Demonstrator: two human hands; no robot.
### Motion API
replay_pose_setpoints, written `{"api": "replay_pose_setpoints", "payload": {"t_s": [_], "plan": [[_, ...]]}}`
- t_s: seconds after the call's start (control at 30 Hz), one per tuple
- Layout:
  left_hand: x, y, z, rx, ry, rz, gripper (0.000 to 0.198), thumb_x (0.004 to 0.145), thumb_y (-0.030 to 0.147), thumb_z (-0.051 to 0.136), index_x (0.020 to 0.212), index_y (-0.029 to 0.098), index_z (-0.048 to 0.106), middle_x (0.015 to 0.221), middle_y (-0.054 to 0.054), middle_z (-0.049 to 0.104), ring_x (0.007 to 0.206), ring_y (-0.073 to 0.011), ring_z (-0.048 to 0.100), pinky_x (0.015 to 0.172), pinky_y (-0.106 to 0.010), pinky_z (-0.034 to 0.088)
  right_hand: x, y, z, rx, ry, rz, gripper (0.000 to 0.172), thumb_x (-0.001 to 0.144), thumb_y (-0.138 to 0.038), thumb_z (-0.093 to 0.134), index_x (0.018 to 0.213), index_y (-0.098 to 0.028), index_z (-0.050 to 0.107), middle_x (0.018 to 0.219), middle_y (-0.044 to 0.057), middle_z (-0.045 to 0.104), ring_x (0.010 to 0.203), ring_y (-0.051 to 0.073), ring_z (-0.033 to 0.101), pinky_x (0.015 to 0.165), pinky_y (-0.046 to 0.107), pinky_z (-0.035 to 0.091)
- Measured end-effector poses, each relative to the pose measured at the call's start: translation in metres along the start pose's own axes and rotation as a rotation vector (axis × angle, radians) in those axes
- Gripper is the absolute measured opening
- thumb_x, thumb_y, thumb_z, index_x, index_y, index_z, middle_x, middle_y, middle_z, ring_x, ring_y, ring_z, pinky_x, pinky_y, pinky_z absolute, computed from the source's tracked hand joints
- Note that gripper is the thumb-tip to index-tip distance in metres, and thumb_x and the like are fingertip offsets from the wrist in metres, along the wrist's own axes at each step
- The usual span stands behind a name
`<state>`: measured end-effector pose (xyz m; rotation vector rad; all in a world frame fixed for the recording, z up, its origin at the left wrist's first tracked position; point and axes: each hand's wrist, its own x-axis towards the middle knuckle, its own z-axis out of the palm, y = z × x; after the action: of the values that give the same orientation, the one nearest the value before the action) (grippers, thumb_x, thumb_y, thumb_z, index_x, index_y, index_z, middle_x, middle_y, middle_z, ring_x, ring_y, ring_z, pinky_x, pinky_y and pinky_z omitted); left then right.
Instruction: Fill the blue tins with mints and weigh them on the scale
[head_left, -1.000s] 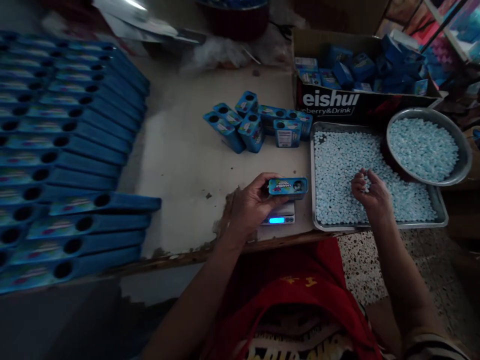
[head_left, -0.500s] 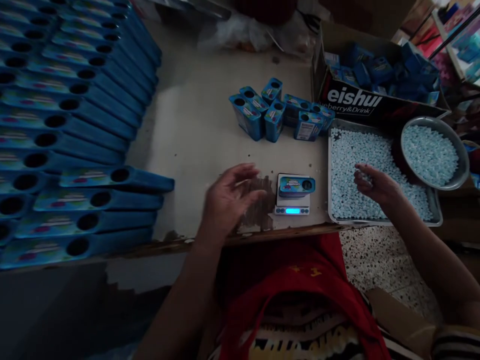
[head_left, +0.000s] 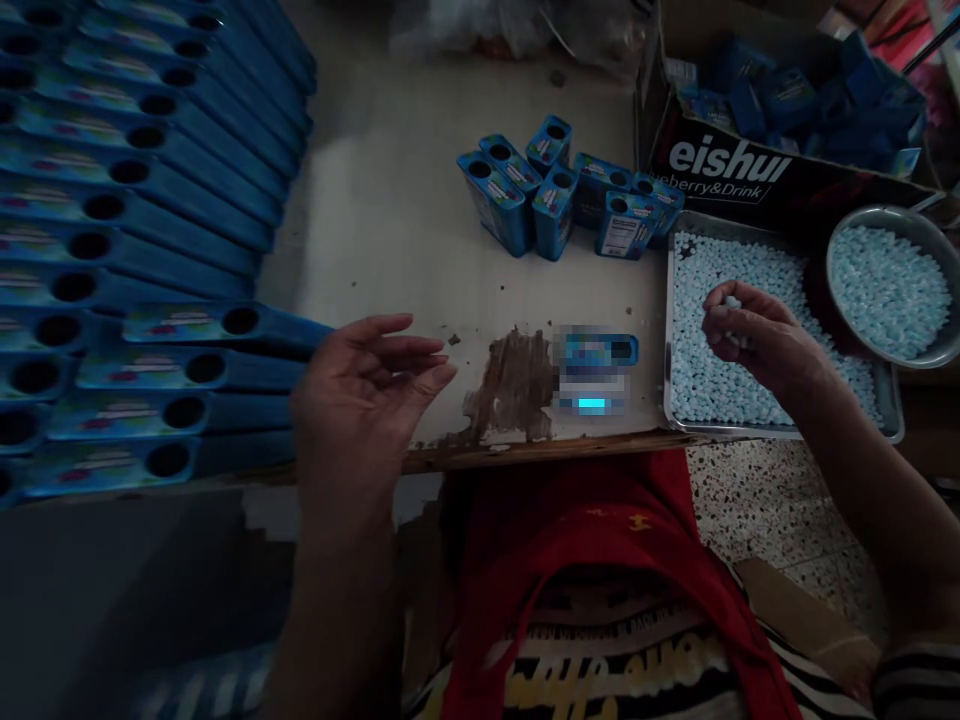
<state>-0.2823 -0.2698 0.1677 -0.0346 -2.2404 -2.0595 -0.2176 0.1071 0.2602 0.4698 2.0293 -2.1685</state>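
My left hand (head_left: 364,395) is open and holds nothing, its fingers stretched out beside the front rows of blue candy boxes (head_left: 169,370). Above a metal tray (head_left: 787,432) my right hand (head_left: 765,335) is closed around a few small pale-blue candies (head_left: 731,302), some of which show at its fingertips. Loose candies (head_left: 697,370) of the same kind cover the tray. Between the hands, a small scale (head_left: 592,385) with a lit display bears one blue box (head_left: 600,349); that spot is blurred into blocks, so details do not show.
Several blue boxes with round openings (head_left: 555,215) stand upright mid-table. A metal bowl of candies (head_left: 952,335) sits at the tray's right corner. Behind it is a carton (head_left: 720,205) filled with more blue boxes. Plastic bags (head_left: 517,30) lie at the back. The table's front edge (head_left: 480,455) is worn wood.
My left hand has moved left, away from the scale toward the rows of boxes. My right hand stays over the tray, with candies now visible in its fingers. The view has shifted slightly.
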Motion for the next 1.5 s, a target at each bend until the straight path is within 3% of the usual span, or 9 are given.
{"api": "replay_pose_setpoints", "payload": {"t_s": [0.13, 0.27, 0.6, 1.07, 1.17, 1.27, 1.37, 1.43, 1.5], "plan": [[0.000, 0.001, 0.002, 0.009, -0.053, -0.007, 0.060, 0.066, 0.022, 0.094, 0.123, 0.021, 0.075, 0.098, -0.003, 0.083, 0.086, -0.0165, 0.078, 0.083, -0.028, 0.066, 0.008, -0.008, 0.028, 0.035, -0.143, 0.045, 0.030, 0.087, -0.044, 0.085, 0.094, -0.020, 0.069, 0.071, -0.002, 0.063, 0.055, 0.009, 0.048, 0.048, 0.023, 0.031], [-0.003, 0.003, -0.003, 0.004, -0.108, -0.016, 0.063, 0.068, 0.027, 0.096, 0.126, 0.021, 0.073, 0.102, -0.004, 0.083, 0.086, -0.0170, 0.078, 0.083, -0.030, 0.066, 0.012, -0.011, 0.044, 0.009, -0.148, 0.091, 0.029, 0.090, -0.042, 0.085, 0.093, -0.019, 0.068, 0.072, -0.001, 0.062, 0.056, 0.009, 0.047, 0.047, 0.023, 0.029], [-0.004, -0.003, 0.006, 0.064, -0.236, -0.088, 0.063, 0.072, 0.042, 0.092, 0.127, 0.022, 0.069, 0.106, -0.007, 0.079, 0.099, -0.0239, 0.077, 0.087, -0.038, 0.066, 0.006, -0.011, 0.048, -0.040, -0.083, 0.048, 0.031, 0.088, -0.043, 0.089, 0.089, -0.020, 0.068, 0.068, -0.003, 0.059, 0.054, 0.007, 0.042, 0.046, 0.020, 0.028], [-0.012, -0.013, 0.023, 0.056, -0.347, -0.143, 0.066, 0.077, 0.048, 0.088, 0.134, 0.022, 0.067, 0.111, -0.008, 0.079, 0.102, -0.0250, 0.076, 0.097, -0.043, 0.064, 0.013, 0.012, 0.065, -0.051, -0.212, 0.142, 0.041, 0.087, -0.050, 0.087, 0.107, -0.016, 0.082, 0.060, -0.007, 0.046, 0.050, 0.006, 0.030, 0.043, 0.022, 0.016], [-0.010, -0.012, 0.037, 0.112, -0.379, -0.045, 0.063, 0.083, 0.048, 0.086, 0.137, 0.024, 0.066, 0.116, -0.009, 0.079, 0.109, -0.0277, 0.076, 0.101, -0.046, 0.062, 0.015, 0.012, 0.063, 0.020, -0.177, 0.163, 0.039, 0.086, -0.046, 0.088, 0.108, -0.015, 0.081, 0.060, -0.008, 0.045, 0.051, 0.006, 0.031, 0.042, 0.021, 0.015], [-0.007, 0.001, 0.068, 0.289, -0.422, 0.227, 0.061, 0.087, 0.044, 0.087, 0.140, 0.025, 0.066, 0.133, -0.012, 0.076, 0.127, -0.0337, 0.071, 0.115, -0.053, 0.056, 0.023, 0.001, 0.044, 0.182, -0.075, 0.135, 0.029, 0.085, -0.038, 0.085, 0.100, -0.016, 0.076, 0.062, -0.008, 0.045, 0.049, 0.004, 0.027, 0.041, 0.017, 0.018], [-0.004, 0.022, 0.107, 0.465, -0.674, 0.549, 0.051, 0.091, 0.029, 0.083, 0.140, 0.026, 0.068, 0.143, -0.013, 0.072, 0.136, -0.0351, 0.066, 0.119, -0.052, 0.054, 0.044, -0.011, 0.016, 0.267, -0.024, 0.102, 0.021, 0.079, -0.032, 0.081, 0.088, -0.018, 0.068, 0.065, -0.006, 0.053, 0.047, 0.004, 0.030, 0.039, 0.015, 0.021], [0.004, 0.035, 0.122, 0.567, -0.812, 0.625, 0.040, 0.095, 0.018, 0.076, 0.135, 0.025, 0.072, 0.134, -0.013, 0.075, 0.126, -0.0325, 0.070, 0.108, -0.047, 0.059, 0.065, -0.014, 0.001, 0.246, -0.007, 0.074, 0.030, 0.078, -0.039, 0.081, 0.075, -0.019, 0.059, 0.065, -0.003, 0.056, 0.047, 0.004, 0.033, 0.039, 0.015, 0.020], [0.024, 0.042, 0.119, 0.625, -0.774, 0.593, 0.036, 0.095, 0.014, 0.073, 0.130, 0.025, 0.075, 0.126, -0.011, 0.077, 0.119, -0.0308, 0.072, 0.101, -0.044, 0.062, 0.091, -0.012, -0.004, 0.168, 0.049, 0.034, 0.049, 0.078, -0.053, 0.084, 0.066, -0.021, 0.050, 0.060, -0.004, 0.051, 0.045, 0.004, 0.030, 0.039, 0.017, 0.017]]}}
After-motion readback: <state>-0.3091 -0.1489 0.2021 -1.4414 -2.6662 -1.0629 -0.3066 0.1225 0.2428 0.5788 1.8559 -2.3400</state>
